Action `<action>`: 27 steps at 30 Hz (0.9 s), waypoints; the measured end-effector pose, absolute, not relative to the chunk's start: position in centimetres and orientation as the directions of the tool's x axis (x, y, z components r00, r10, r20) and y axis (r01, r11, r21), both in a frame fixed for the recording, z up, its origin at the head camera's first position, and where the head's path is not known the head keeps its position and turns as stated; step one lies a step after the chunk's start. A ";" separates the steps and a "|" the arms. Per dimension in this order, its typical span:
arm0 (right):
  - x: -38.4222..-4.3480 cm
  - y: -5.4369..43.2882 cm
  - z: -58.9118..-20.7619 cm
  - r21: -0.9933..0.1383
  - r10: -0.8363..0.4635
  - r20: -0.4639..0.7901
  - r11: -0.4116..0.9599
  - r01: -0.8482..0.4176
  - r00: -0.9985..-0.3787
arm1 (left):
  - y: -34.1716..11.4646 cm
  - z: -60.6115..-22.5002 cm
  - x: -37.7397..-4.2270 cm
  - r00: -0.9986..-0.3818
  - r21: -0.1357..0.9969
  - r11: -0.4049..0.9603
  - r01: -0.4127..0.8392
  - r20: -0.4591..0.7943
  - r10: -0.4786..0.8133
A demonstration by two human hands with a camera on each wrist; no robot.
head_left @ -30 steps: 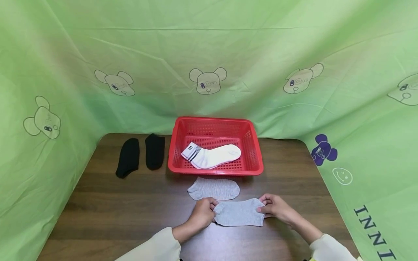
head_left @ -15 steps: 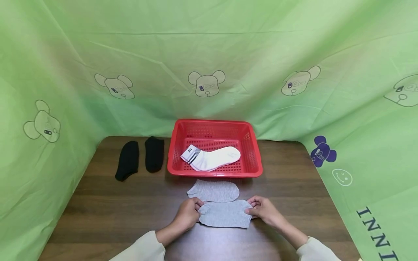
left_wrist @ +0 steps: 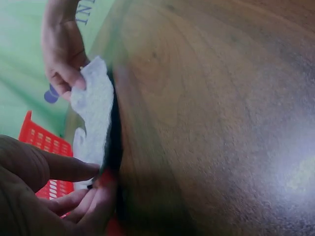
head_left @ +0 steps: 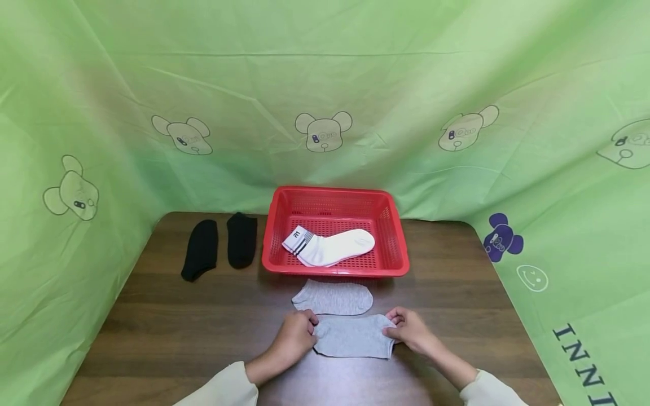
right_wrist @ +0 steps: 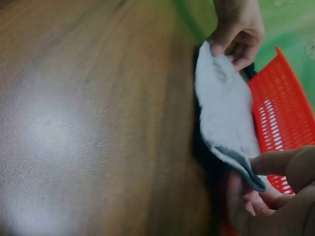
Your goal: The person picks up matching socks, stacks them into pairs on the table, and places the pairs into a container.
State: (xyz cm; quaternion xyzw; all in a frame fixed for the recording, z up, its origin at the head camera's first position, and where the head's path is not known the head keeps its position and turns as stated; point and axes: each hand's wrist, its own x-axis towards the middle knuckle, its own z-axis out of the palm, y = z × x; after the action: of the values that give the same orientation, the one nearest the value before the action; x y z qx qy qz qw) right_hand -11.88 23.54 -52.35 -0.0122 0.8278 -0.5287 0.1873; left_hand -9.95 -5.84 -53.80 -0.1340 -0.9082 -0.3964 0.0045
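Observation:
A light grey ankle sock (head_left: 352,337) is stretched flat between my two hands, just in front of a second grey sock (head_left: 335,299) on the table. My left hand (head_left: 294,338) pinches its left end between thumb and fingers. At the other end, my right hand (head_left: 411,330) pinches the cuff, thumb on top. In the right wrist view the cuff opening of the held sock (right_wrist: 224,108) shows near the right thumb. The left wrist view shows a dark shadow along the edge of that sock (left_wrist: 96,108), which looks slightly raised.
Behind the grey socks stands a red plastic basket (head_left: 335,272) with white striped-cuff socks (head_left: 330,247) inside. Two black socks (head_left: 200,250) lie apart to its left. A green printed curtain (head_left: 325,73) encloses the back and sides of the wooden table (head_left: 167,338).
Both hands have carried the held grey sock leftward, lining it up before the other grey sock. Over the last half second it has shifted only slightly. The other socks stay put.

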 end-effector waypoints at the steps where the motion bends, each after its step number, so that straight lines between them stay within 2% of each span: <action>1: -11.8 23.6 -51.9 -0.876 -0.205 -0.301 0.446 0.185 -0.931 | -5.7 -53.8 -9.9 -0.961 0.696 0.666 0.268 0.138 0.241; 4: -11.7 23.6 -50.1 -0.870 -0.172 -0.330 0.437 0.229 -0.928 | -5.1 -53.1 -9.8 -0.957 0.686 0.669 0.287 0.166 0.240; 6: -11.6 23.4 -48.4 -0.875 -0.177 -0.352 0.410 0.257 -0.919 | -4.5 -52.1 -9.6 -0.957 0.729 0.626 0.277 0.150 0.248; 12: -11.1 21.8 -43.5 -0.923 -0.299 -0.333 0.297 0.245 -0.894 | -2.6 -48.0 -8.9 -0.934 0.920 0.342 0.192 0.064 0.352; 16: -10.4 19.8 -41.8 -0.947 -0.365 -0.297 0.229 0.224 -0.883 | -1.5 -45.9 -8.3 -0.906 0.981 0.182 0.070 -0.014 0.424; 21: -9.6 18.0 -41.1 -0.958 -0.382 -0.280 0.172 0.230 -0.881 | -0.9 -45.0 -8.2 -0.916 0.987 0.161 0.023 -0.043 0.399; 24: -9.7 17.7 -41.3 -0.968 -0.355 -0.222 0.188 0.164 -0.908 | -1.0 -45.0 -8.4 -0.934 0.987 0.153 0.039 -0.018 0.356; 27: -10.2 17.9 -42.5 -0.961 -0.308 -0.065 0.277 -0.024 -0.949 | -1.4 -44.9 -8.7 -0.936 0.989 0.139 0.055 0.003 0.351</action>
State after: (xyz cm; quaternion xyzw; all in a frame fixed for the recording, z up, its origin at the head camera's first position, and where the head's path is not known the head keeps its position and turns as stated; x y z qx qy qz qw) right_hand -10.22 17.89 -42.46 -0.1052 0.7898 -0.5922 0.1201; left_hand -8.66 -1.35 -44.94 -0.1360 -0.7457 -0.6420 -0.1154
